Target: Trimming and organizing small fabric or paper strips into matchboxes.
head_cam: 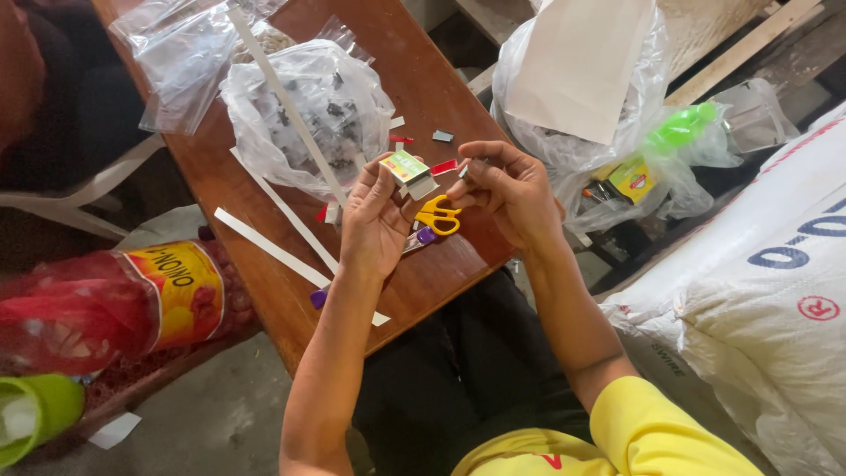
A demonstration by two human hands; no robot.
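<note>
My left hand [374, 216] pinched a small green-and-white packet [407, 169] above the counter's [423, 79] near edge; my right hand [509, 189] gripped a tiny piece, liable to slip floorward.

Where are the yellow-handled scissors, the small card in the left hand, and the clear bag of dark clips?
Yellow-handled scissors [438, 215], head view, handle loop.
Small card [406, 167], head view, green-and-white face.
Clear bag of dark clips [308, 110], head view, bulging middle.

Cramped work corner, grey concrete floor [211, 414], soft even light.
Reddish-brown wooden table [423, 79] set diagonally; white plastic chair [79, 189] at left, white woven sack [758, 282] at right, wooden planks [740, 53] behind, red mesh bag [79, 308] lower left.
</note>
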